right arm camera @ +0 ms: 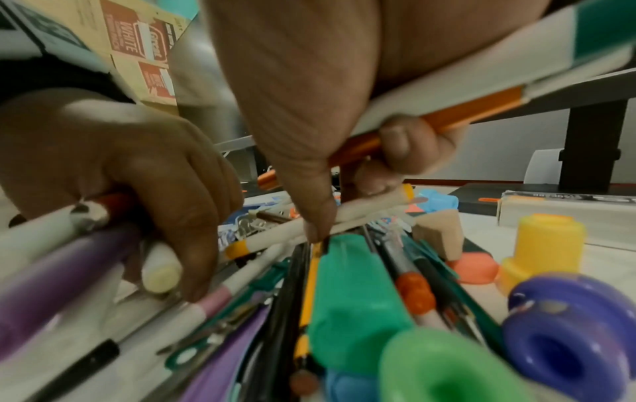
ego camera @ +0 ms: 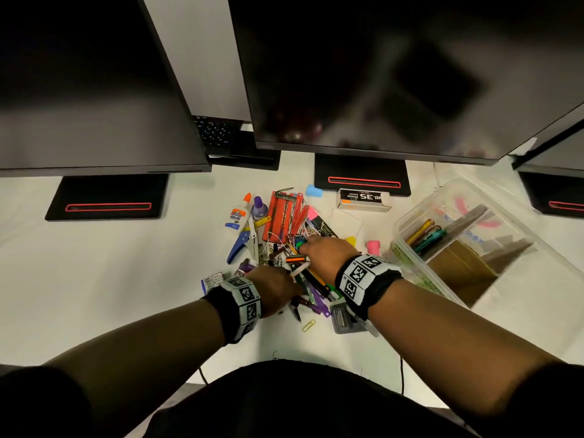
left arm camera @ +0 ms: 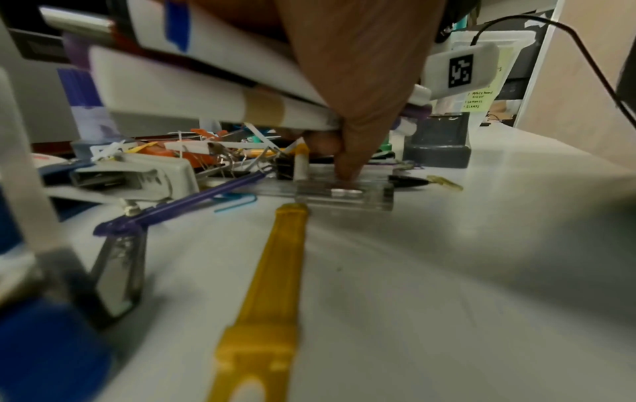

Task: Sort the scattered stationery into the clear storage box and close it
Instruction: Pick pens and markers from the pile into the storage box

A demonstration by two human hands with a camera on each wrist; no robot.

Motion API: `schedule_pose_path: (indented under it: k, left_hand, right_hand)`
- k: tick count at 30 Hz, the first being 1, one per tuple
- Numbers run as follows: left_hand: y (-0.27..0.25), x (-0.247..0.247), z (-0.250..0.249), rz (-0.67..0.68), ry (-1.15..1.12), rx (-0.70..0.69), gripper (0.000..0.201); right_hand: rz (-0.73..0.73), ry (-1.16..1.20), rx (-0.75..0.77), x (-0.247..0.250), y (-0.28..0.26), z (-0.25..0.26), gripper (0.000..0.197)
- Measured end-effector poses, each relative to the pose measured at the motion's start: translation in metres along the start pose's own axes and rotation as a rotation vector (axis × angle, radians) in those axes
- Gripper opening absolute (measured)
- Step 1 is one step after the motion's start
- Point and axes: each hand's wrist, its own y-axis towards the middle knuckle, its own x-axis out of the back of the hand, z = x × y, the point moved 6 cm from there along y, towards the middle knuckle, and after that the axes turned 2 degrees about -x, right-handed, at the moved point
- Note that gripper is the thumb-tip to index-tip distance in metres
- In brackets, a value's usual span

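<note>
Stationery pile (ego camera: 286, 245): heaped on the white desk (ego camera: 126, 279), in front of the middle monitor (ego camera: 363, 74); pens, markers, clips and caps overlap so much that most single items cannot be told apart.
Right hand (ego camera: 328, 252): fingers curled round a bundle of white and orange pens (right arm camera: 430, 100), seen from the right wrist; its fingertips dip into the pile and are hidden from the head view.
Left hand (ego camera: 273, 287): on the near left part of the pile, gripping white markers (left arm camera: 213, 108); one fingertip presses on a clear plastic piece (left arm camera: 344, 194) lying on the desk. From the head view its fingers are covered by the back of the hand.
Clear storage box (ego camera: 474, 235): right of the pile, open, tilted in view; it holds markers (ego camera: 425, 237), cardboard boxes and something pink too blurred to name. Its near wall is partly hidden by the right wrist band.
Glue bottle (ego camera: 237, 214): far left edge of the pile, beside a purple-capped bottle (ego camera: 259, 207).
Blue hole punch (ego camera: 241, 243): left of the pile, lying flat.
Staple box (ego camera: 363, 199): beyond the pile, by the monitor's base.
Caps: blue cap (ego camera: 314, 191) far side, pink cap (ego camera: 373, 247) between pile and box.
Yellow paper clip (ego camera: 308, 324): alone, near side.
Yellow strip (left arm camera: 272, 285): runs toward the left wrist camera, blurred, near end cut off.
</note>
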Motion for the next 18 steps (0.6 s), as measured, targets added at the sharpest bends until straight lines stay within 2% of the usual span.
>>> schedule_pose_path:
  k: [4, 8, 12, 18]
  left_hand:
    - [0.001, -0.005, 0.000, 0.005, 0.011, -0.010, 0.045]
    - [0.005, -0.009, 0.005, 0.041, -0.020, 0.009, 0.040]
    - [0.004, -0.008, 0.006, 0.024, -0.001, -0.002, 0.038]
    - [0.003, -0.004, 0.005, 0.022, 0.006, -0.022, 0.035]
  right_hand:
    - [-0.033, 0.022, -0.058, -0.001, -0.002, -0.010, 0.036]
    - [-0.067, 0.200, -0.254, 0.003, -0.011, -0.033, 0.030]
    - [-0.066, 0.333, -0.370, -0.003, -0.015, -0.044, 0.028]
    - [-0.089, 0.360, -0.355, -0.013, -0.011, -0.038, 0.039]
